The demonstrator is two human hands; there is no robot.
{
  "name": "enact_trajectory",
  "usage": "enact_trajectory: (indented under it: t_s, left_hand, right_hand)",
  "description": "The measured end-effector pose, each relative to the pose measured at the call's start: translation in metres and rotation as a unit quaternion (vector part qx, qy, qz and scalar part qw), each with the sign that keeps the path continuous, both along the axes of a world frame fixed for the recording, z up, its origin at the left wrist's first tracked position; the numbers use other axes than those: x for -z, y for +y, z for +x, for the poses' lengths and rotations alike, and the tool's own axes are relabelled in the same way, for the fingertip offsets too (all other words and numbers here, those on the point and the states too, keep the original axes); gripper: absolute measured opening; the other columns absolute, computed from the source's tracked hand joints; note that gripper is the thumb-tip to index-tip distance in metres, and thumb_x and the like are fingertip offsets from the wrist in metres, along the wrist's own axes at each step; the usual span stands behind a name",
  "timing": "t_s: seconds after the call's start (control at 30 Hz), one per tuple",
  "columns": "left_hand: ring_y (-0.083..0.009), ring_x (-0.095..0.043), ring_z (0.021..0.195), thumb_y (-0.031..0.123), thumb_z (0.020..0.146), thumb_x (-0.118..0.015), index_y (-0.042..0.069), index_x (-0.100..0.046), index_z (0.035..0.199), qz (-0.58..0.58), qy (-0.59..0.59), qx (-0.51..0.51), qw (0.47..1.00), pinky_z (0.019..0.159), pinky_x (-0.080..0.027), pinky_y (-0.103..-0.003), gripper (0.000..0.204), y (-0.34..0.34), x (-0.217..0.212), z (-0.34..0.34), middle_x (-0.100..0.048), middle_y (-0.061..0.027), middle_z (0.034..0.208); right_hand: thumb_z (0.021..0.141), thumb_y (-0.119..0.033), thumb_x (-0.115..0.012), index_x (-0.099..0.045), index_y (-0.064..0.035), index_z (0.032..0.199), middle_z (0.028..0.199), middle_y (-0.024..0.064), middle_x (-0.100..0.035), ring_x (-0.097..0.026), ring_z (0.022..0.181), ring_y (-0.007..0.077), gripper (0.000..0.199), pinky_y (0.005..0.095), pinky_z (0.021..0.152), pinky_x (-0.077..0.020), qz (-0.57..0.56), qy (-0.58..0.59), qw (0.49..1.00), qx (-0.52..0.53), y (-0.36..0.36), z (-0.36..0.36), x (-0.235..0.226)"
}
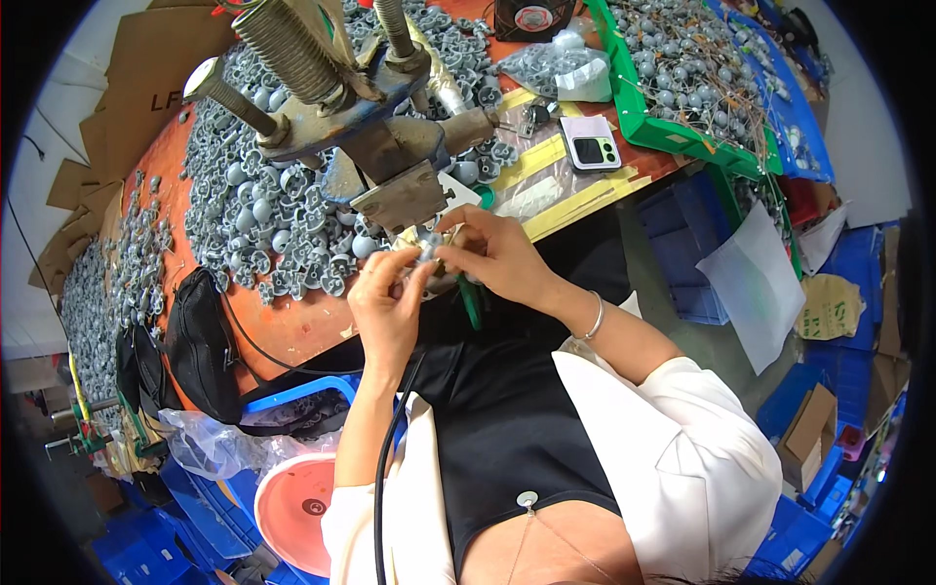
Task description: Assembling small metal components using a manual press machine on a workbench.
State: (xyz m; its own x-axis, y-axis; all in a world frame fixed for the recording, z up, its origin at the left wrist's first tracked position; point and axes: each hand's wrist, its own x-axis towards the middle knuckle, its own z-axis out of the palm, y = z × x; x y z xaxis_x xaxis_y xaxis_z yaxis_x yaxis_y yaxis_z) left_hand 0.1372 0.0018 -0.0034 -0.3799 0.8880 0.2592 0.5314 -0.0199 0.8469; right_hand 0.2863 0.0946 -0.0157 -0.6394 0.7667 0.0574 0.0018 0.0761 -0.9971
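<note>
Left hand [385,297]: fingers curled, pinching a small grey part [426,253] at its fingertips, just below the press [370,146].
Right hand [497,255]: at 3 o'clock of the left hand, fingertips closed on the same grey part from the other side; silver bangle [593,319] on the wrist.
Grey part: held between both hands, just under the press plate, at 12 o'clock of the person's lap; its exact shape cannot be told.
Press: blue-grey metal frame with springs and threaded rods, at 12 o'clock of the hands, standing on the orange bench [292,327].
Heap of grey parts [263,214]: on the bench, at 10 o'clock of the hands.
Phone [591,144]: at 2 o'clock, lying flat on the bench.
Green tray [634,122]: at 1 o'clock, beyond the phone, filled with grey parts on wires.
Black bag [203,343]: at 9 o'clock, at the bench edge.
Pink basin [292,507]: at 7 o'clock, low beside the person.
</note>
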Motion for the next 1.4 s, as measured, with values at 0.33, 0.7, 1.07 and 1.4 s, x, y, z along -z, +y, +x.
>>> enact_trajectory:
  t_s: [0.33, 0.7, 1.07, 1.4]
  left_hand:
    - [-0.0122, -0.045, 0.058, 0.004, 0.071, -0.075, 0.004, -0.069, 0.092, -0.002, 0.070, -0.009, 0.998, 0.052, -0.035, -0.025, 0.022, 0.023, 0.002, -0.004, -0.053, -0.0042, 0.071]
    - [-0.0214, -0.052, 0.062, 0.004, 0.067, -0.077, 0.003, -0.070, 0.087, -0.016, 0.145, -0.039, 0.989, 0.056, -0.040, -0.032, 0.021, 0.024, -0.007, 0.020, -0.057, -0.0090, 0.072]
    - [-0.0259, -0.058, 0.065, 0.008, 0.074, -0.072, 0.003, -0.067, 0.089, -0.026, 0.194, -0.009, 0.981, 0.058, -0.044, -0.036, 0.017, 0.029, -0.023, 0.038, -0.059, -0.0135, 0.080]
    - [-0.0088, -0.041, 0.041, 0.015, 0.090, -0.057, -0.003, -0.063, 0.075, -0.090, -0.364, 0.100, 0.922, 0.041, -0.028, -0.021, 0.025, -0.016, -0.053, 0.028, -0.051, -0.0030, 0.050]
  right_hand:
    - [0.081, -0.019, -0.065, -0.056, -0.0098, 0.083, 0.063, 0.0103, -0.062, -0.061, 0.060, 0.0300, 0.013, 0.0388, 0.058, -0.0452, 0.328, -0.190, 0.921, 0.088, 0.002, -0.002, -0.004]
    - [0.094, -0.022, -0.052, -0.060, 0.0024, 0.105, 0.092, 0.0080, -0.066, -0.063, 0.075, 0.0122, 0.028, 0.0247, 0.067, -0.0501, 0.056, 0.196, 0.979, 0.005, 0.148, -0.029, -0.126]
    - [0.070, -0.023, -0.081, -0.063, -0.0032, 0.082, 0.086, 0.0060, -0.065, -0.064, 0.079, 0.0237, 0.029, 0.0353, 0.074, -0.0523, 0.601, 0.124, 0.790, 0.007, 0.044, 0.097, -0.123]
    - [0.078, -0.018, -0.061, -0.069, -0.0103, 0.082, 0.090, 0.0136, -0.067, -0.064, 0.085, 0.0330, 0.012, 0.0450, 0.073, -0.0520, 0.449, -0.588, 0.601, 0.304, 0.293, 0.268, -0.084]
